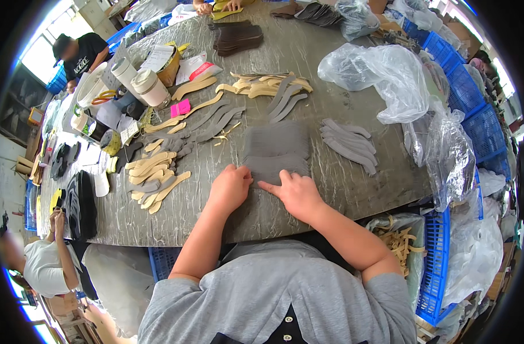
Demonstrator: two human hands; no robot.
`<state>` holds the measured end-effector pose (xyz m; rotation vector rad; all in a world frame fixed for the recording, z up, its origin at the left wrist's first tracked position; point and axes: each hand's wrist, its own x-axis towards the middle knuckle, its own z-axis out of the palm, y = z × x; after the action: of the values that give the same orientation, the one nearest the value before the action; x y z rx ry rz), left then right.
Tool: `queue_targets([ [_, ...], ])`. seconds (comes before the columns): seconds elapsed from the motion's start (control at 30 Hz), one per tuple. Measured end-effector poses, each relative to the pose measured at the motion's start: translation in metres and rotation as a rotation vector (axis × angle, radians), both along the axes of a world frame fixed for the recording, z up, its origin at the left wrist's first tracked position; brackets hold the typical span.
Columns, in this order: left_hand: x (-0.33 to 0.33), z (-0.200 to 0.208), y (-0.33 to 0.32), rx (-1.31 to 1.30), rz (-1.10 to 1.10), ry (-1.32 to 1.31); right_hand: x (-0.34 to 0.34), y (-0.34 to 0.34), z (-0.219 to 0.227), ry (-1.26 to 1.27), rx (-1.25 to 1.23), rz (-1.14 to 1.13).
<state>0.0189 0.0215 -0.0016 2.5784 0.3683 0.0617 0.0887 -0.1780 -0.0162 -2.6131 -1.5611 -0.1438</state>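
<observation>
Grey stack of thin pieces (276,146) lay on the table (396,186), near edge right at the fingers.
Left hand (231,188) sat at its near-left corner, fingers curled; right hand (296,196) had thumb stretched left along that edge, index bent. Couldn't tell if either pinched.

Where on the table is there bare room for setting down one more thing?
Bare tabletop shows between the dark brown stack and the clear plastic bag, and between the rightmost grey strips and the right hand. The left side is crowded with tan strips and white containers.
</observation>
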Motion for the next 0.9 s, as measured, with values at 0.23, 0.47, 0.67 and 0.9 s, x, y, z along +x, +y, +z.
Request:
queue_targets([
  [0.23, -0.021, 0.01, -0.008, -0.487, -0.029, -0.169, -0.008, -0.002, 0.017, 0.037, 0.571, -0.073],
  [0.47, -0.02, 0.02, -0.009, -1.048, -0.076, -0.189, 0.076, -0.085, 0.013, -0.254, 0.377, -0.469],
  [0.67, -0.015, 0.017, -0.021, -1.212, -0.378, -0.387, 0.026, -0.042, 0.049, 0.178, 0.603, -0.282],
  [0.9, -0.021, 0.036, -0.036, -0.359, -0.479, -0.387, -0.03, 0.0, 0.067, 0.678, 0.672, -0.085],
])
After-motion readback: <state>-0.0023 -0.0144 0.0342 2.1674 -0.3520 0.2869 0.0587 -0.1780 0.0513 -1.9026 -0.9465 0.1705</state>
